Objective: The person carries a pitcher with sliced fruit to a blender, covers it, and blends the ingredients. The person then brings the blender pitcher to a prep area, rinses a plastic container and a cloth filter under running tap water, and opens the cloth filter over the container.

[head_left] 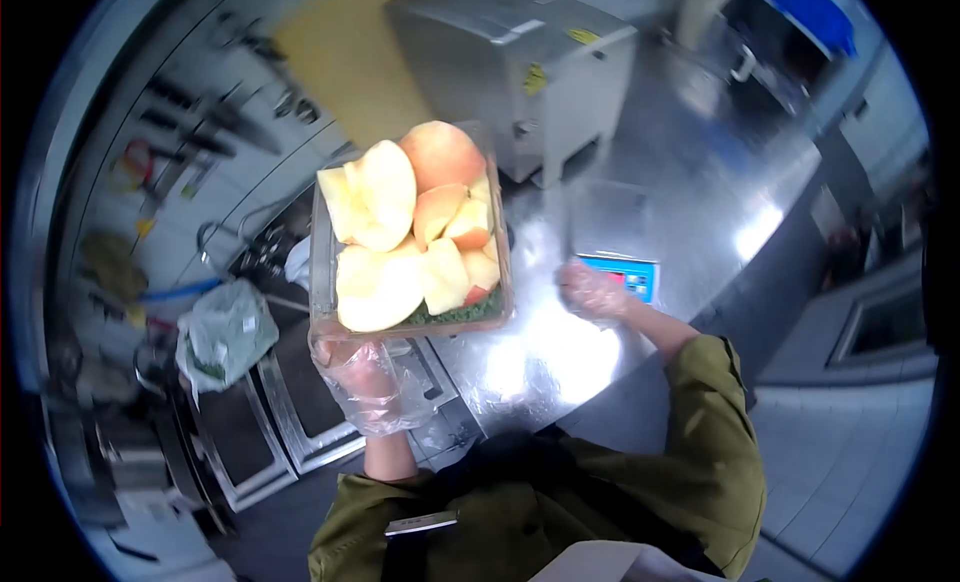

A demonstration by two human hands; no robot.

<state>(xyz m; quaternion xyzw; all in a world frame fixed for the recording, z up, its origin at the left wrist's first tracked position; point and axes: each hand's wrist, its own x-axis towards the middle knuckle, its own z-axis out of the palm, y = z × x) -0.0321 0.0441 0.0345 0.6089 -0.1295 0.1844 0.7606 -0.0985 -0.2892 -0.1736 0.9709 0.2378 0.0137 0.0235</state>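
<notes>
Step in hand: holding tub point(504, 262) of apple pieces point(375, 287) raised at worktop point(500, 392) left edge; left hand point(362, 372) closed on its near-left corner | right hand point(596, 290) beside scale point(648, 272), fingers curled, contents unclear | heaped load: moving it calls for level support

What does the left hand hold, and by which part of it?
The left hand holds a clear, rectangular box of pale cut fruit by its near left corner.
</notes>
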